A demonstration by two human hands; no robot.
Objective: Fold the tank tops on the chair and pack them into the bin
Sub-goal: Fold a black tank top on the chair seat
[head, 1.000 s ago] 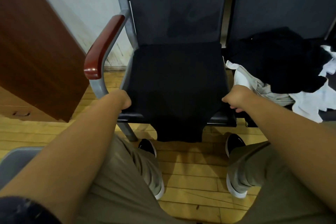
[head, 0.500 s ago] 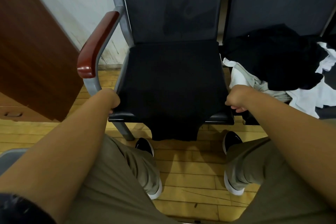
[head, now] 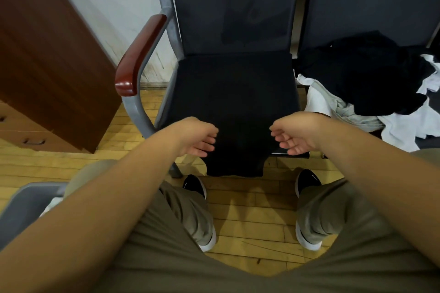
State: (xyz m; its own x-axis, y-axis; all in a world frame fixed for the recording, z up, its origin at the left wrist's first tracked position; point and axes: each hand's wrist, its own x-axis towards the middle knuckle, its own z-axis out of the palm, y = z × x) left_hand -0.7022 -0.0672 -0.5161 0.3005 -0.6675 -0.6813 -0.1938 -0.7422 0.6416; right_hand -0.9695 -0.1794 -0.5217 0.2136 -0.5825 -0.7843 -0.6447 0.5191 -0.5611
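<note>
Yellow wooden floorboards (head: pixel 250 211) run under a dark chair (head: pixel 233 7) in the head view. Left hand (head: pixel 197 137) and right hand (head: pixel 295 134) hang near each other above the seat's front edge, fingers loosely curled toward one another, released, grasping nothing. The black tank top (head: pixel 238 102) lies spread on the seat, between and beyond the fingertips, its end drooping over the edge below them. Outward of the right knuckles, a pile of black and white clothes (head: pixel 362 74) sits on the next seat. The grey bin (head: pixel 26 202) is well behind the left wrist.
</note>
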